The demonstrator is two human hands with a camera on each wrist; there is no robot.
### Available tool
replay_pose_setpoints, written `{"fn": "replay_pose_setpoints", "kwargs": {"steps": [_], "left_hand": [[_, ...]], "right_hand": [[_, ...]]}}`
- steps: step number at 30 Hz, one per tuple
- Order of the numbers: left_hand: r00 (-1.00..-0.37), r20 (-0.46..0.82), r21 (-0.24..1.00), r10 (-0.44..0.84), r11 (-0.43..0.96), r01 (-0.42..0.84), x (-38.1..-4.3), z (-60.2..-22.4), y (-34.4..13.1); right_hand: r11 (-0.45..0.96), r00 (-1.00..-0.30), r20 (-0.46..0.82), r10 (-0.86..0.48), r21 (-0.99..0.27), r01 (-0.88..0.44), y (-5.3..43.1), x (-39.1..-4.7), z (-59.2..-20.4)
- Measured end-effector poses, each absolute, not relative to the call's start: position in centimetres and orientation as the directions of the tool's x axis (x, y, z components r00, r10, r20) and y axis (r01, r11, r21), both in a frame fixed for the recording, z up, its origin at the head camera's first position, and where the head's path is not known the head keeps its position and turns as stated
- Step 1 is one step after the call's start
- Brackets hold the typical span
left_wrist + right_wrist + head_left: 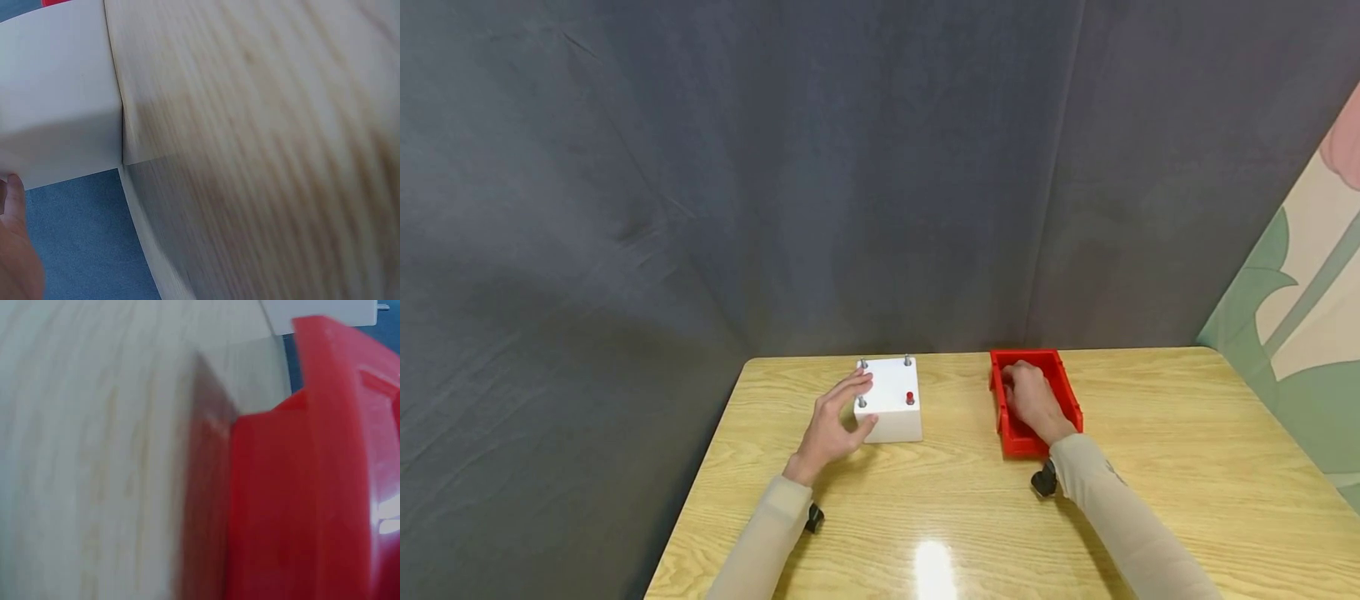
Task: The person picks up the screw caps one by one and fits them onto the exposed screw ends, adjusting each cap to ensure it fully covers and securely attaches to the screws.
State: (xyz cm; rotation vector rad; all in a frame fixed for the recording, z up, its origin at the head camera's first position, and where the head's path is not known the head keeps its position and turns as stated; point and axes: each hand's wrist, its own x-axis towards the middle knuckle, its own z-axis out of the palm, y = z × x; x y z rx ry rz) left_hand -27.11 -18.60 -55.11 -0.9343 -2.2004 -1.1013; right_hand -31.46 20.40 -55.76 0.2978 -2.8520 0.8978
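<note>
The red bin sits on the right part of the wooden table, and the right hand reaches down inside it between the side walls; its fingers bend toward the bin's floor, but the fingertips are hidden, so whether they grip anything, or what lies under them, I cannot tell. Well apart to the left stands a white box, with a metal post upright near each corner of its top; the near right one carries a red piece. The left hand is at the box's near left corner, loosely spread, fingers over the top and thumb by the front face, with a fingertip touching the box in the left wrist view. A dark curtain hangs behind the table
</note>
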Motion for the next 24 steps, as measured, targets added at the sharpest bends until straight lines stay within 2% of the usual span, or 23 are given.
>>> {"fn": "replay_pose_setpoints", "kwargs": {"steps": [10,18,24], "left_hand": [[-0.637,0.685,0.479,0.354,0.439,0.760,-27.21,-55.40,-18.63],[-0.615,0.704,0.469,0.354,0.419,0.778,-27.19,-55.43,-18.64],[-0.624,0.695,0.474,0.357,0.425,0.771,-27.17,-55.22,-18.68]], "right_hand": [[0.839,-0.979,0.166,-0.117,-0.511,-0.187,20.35,-31.66,-56.07],[0.833,-0.987,0.145,-0.071,-0.535,-0.139,20.33,-31.84,-56.09],[0.820,-0.989,0.143,-0.043,-0.561,-0.116,20.43,-31.88,-55.83]]}}
